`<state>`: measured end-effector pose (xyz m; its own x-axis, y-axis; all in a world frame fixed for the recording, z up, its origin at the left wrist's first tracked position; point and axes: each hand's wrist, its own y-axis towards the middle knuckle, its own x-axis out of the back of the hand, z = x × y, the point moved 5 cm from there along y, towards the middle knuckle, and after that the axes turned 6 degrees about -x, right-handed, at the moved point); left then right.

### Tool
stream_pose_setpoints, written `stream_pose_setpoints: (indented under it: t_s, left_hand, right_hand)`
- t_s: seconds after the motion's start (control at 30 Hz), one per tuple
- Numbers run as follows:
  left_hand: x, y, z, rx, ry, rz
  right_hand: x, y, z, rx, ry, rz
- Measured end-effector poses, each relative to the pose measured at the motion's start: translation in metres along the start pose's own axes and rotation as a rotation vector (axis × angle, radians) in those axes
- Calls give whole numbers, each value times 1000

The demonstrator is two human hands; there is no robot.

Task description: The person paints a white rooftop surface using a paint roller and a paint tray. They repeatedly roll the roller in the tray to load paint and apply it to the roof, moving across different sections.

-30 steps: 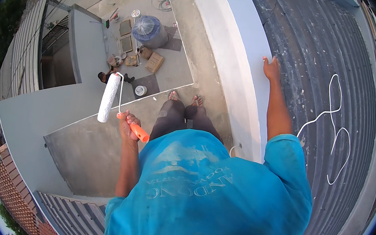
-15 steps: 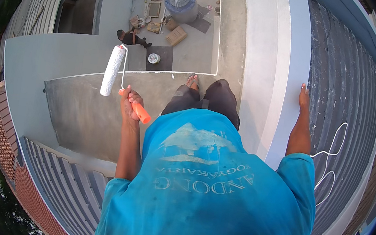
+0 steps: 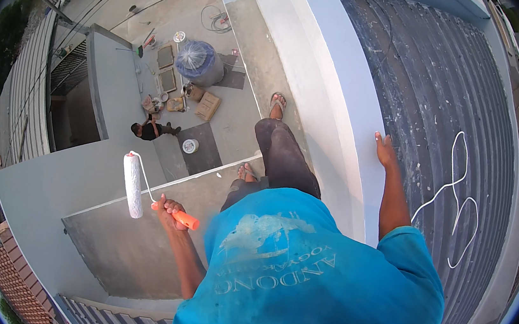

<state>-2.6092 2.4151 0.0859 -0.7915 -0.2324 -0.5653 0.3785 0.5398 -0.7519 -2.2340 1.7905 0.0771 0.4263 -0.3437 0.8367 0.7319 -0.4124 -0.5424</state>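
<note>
My left hand [image 3: 172,211] is closed around the orange handle of a paint roller [image 3: 134,186]. The roller's white, paint-covered sleeve stands out to the left, away from any wall. On the right, my right hand [image 3: 387,152] rests at the outer edge of a pale, painted parapet wall [image 3: 351,89], its thumb and a finger apart. Both my sandalled feet are on a narrow concrete ledge [image 3: 257,40] beside that wall, one ahead of the other.
Below the ledge's white-edged drop, a person [image 3: 151,129] is low by a wall. Near them are a white bucket [image 3: 190,146], a cardboard box [image 3: 207,106] and a plastic-covered blue tank [image 3: 200,65]. Past the parapet, a white cable [image 3: 441,189] lies on a corrugated roof [image 3: 432,105].
My right leg has stepped forward along the ledge, and the view has turned. The roller remains in my left hand. My right hand is still at the parapet's edge.
</note>
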Motion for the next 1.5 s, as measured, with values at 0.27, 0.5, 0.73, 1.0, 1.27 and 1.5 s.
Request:
stream_pose_setpoints:
  t_s: [0.27, 0.5, 0.73, 1.0, 1.27, 1.5]
  left_hand:
    - [-178, 61, 63, -30, 278, 96]
    - [-340, 62, 117, -14, 427, 169]
    - [-426, 83, 133, -159, 713, 150]
    - [-557, 184, 167, -70, 718, 264]
    - [-662, 280, 182, 21, 761, 340]
    - [-727, 324, 177, -7, 846, 343]
  right_hand:
    - [69, 107, 254, 396, 306, -167]
    - [57, 230, 382, 334, 407, -71]
    - [43, 228, 389, 198, 693, 43]
    - [41, 227, 389, 174, 588, 4]
    - [47, 210, 366, 93, 548, 27]
    - [54, 199, 360, 21, 367, -79]
